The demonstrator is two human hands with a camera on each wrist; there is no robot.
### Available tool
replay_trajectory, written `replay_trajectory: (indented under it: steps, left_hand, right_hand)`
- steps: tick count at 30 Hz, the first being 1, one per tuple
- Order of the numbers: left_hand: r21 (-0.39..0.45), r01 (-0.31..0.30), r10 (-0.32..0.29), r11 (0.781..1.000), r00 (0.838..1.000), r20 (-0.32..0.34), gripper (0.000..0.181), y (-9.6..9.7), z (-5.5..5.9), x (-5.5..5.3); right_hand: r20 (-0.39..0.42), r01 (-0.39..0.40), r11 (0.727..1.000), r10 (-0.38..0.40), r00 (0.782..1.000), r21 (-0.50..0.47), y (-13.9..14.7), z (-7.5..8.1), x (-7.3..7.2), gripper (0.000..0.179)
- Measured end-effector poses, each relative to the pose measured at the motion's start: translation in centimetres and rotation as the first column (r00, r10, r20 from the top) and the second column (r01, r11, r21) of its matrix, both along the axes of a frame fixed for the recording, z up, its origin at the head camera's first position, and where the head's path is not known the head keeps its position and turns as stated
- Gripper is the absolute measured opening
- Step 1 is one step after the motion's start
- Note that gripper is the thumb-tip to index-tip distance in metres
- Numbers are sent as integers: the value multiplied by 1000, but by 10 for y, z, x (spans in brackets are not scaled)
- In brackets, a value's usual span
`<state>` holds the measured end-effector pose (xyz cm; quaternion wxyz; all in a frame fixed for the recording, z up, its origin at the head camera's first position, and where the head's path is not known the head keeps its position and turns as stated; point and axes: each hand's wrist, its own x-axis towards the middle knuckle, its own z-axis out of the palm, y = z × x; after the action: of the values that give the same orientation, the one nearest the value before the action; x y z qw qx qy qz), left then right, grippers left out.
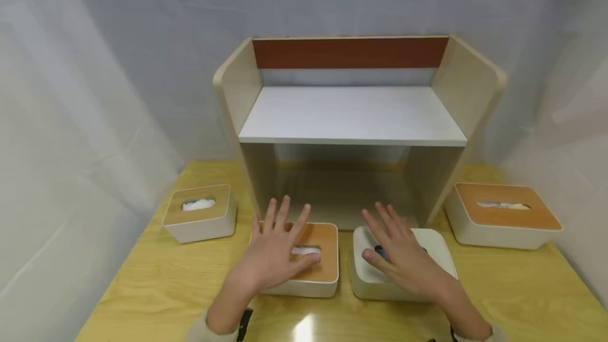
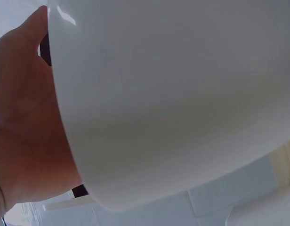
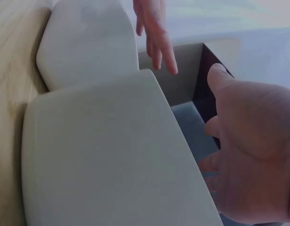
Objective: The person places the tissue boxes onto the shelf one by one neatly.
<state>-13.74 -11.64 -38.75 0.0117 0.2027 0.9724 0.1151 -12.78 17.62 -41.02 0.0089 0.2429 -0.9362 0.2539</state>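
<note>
My left hand (image 1: 273, 255), fingers spread, is over a white tissue box (image 1: 328, 286) with an orange wood-look lid; a white tissue shows in its slot. Over the all-white tissue box (image 1: 439, 247) is my right hand (image 1: 401, 257), its fingers extended too, with something dark partly visible beneath them. In the left wrist view, a white box wall (image 2: 173, 94) fills most of the picture beside the left palm (image 2: 27, 117). The right palm (image 3: 253, 146) appears beside the nearer box (image 3: 107, 160) in the right wrist view. Whether either hand touches a lid cannot be told.
Behind the boxes stands a two-level desk shelf (image 1: 351, 115) with a red-brown back strip. A smaller tissue box (image 1: 204, 228) with a tan lid sits at left, and another orange-lidded tissue box (image 1: 503, 234) at right. Pale curtains surround the wooden table (image 1: 157, 289).
</note>
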Motion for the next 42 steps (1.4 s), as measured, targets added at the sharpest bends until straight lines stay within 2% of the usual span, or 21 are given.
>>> replay_trajectory:
  steps: [4,8,15,20,23,28,30,32,35,38,40,42]
  left_hand:
    - [15,-2,2,1000,1000,9,92,-3,-2,3]
    - [33,-3,3,999,1000,2,92,-9,-2,5]
    - [60,8,-5,998,999,-40,91,-29,6,7]
    - [58,55,-48,997,992,-113,88,-39,0,11]
    - [78,55,-45,995,992,-120,86,-47,-7,16]
    - [132,24,-13,991,996,-87,87,-64,-16,24]
    - [165,15,-4,986,998,-68,88,-70,-19,27]
    - [198,3,6,980,999,-44,88,-74,-21,30]
    - [238,-13,17,971,1000,-12,89,-79,-23,32]
    - [268,-27,23,963,1000,19,89,-83,-24,33]
    - [284,-29,18,958,999,43,87,-84,-25,34]
    - [303,-29,6,953,997,79,87,-86,-26,35]
  right_hand:
    - [28,7,998,-5,1000,-62,-3,-3,7,73]
    - [63,-11,987,21,998,-160,-11,-5,15,72]
    - [124,-80,932,132,984,-353,-32,-2,23,71]
    - [150,-64,888,148,978,-455,-43,-2,30,71]
    - [233,-14,826,175,957,-563,-53,-1,37,71]
    - [372,150,700,176,911,-698,-69,-1,49,77]
    - [415,209,670,162,895,-712,-74,-2,53,81]
    - [436,226,641,189,880,-734,-78,-5,55,84]
    - [468,231,609,264,843,-759,-83,-11,57,90]
    - [475,223,588,318,820,-778,-88,-17,57,94]
    - [498,244,589,317,807,-770,-90,-21,57,95]
    - [514,265,605,284,810,-751,-92,-24,57,95]
